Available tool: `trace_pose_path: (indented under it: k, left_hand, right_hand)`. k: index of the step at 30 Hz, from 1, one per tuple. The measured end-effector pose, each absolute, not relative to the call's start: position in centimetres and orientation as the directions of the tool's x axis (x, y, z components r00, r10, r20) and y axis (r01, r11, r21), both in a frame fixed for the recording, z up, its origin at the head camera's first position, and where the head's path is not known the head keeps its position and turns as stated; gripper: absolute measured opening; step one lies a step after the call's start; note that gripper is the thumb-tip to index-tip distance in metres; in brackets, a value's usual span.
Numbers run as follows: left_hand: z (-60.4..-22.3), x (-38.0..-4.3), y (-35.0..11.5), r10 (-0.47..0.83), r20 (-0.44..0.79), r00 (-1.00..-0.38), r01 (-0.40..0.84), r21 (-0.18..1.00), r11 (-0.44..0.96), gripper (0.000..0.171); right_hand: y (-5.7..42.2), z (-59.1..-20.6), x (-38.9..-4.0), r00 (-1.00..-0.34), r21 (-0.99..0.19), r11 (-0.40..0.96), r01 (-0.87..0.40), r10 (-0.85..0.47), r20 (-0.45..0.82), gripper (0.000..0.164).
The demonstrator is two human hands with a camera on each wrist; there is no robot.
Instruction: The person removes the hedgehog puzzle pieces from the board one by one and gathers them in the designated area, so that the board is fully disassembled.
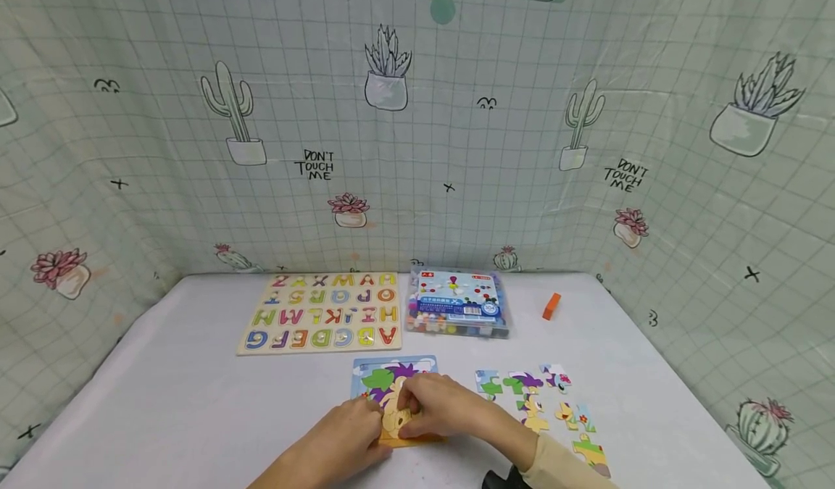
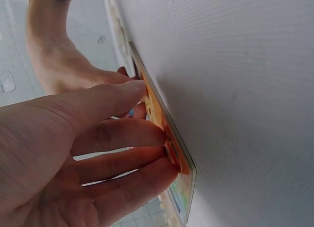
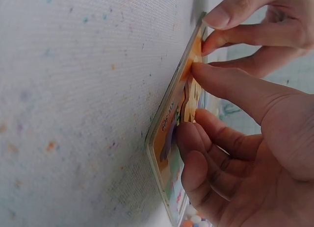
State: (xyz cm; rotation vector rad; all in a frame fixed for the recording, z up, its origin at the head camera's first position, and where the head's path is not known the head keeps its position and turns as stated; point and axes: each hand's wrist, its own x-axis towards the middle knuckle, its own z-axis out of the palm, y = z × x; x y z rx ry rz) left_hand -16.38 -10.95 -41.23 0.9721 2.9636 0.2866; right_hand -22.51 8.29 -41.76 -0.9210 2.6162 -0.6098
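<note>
A cartoon jigsaw board (image 1: 396, 364) with a blue upper border and an orange lower edge lies flat at the near middle of the table. My left hand (image 1: 346, 431) touches its lower left part with nearly straight fingertips (image 2: 169, 165). Over the lower right part, my right hand (image 1: 443, 404) has thumb and fingers curled round a cream puzzle piece (image 1: 396, 421) lying at the board's surface. In the right wrist view, the thumb and fingertips press on either side of that piece, which they partly hide. Loose jigsaw pieces (image 1: 531, 404) lie right of the board.
Behind stands a wooden alphabet board (image 1: 317, 316) with coloured letters. Beside it is a clear plastic box (image 1: 457, 304) of coloured beads with a printed lid. An orange stick-like block (image 1: 551, 306) lies at the back right. Patterned cloth (image 1: 417, 148) walls the table's back and sides.
</note>
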Motion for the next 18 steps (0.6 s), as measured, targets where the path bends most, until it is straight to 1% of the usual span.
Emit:
trace_pose_path:
  k: [9,12,14,18]
  left_hand:
    - [-41.03,-16.2,-11.26,0.57,0.006,-0.821,0.561,0.193,0.805,0.032]
    - [-40.99,-16.25,-11.25,0.57,-0.008,-0.822,0.556,0.208,0.805,0.031]
    - [-40.95,-16.29,-11.19,0.568,-0.022,-0.823,0.552,0.208,0.807,0.031]
    - [-40.98,-16.29,-11.09,0.569,-0.039,-0.821,0.553,0.194,0.811,0.033]
  right_hand:
    - [8.02,-41.65,-22.46,-0.768,-0.478,0.721,-0.502,-0.626,-0.139,0.027]
    - [7.98,-41.6,-22.51,-0.772,-0.486,0.715,-0.502,-0.624,-0.12,0.027]
    - [7.97,-41.54,-22.5,-0.772,-0.496,0.706,-0.506,-0.627,-0.106,0.025]
    - [8.11,-41.37,-22.51,-0.76,-0.51,0.685,-0.521,-0.644,-0.089,0.016]
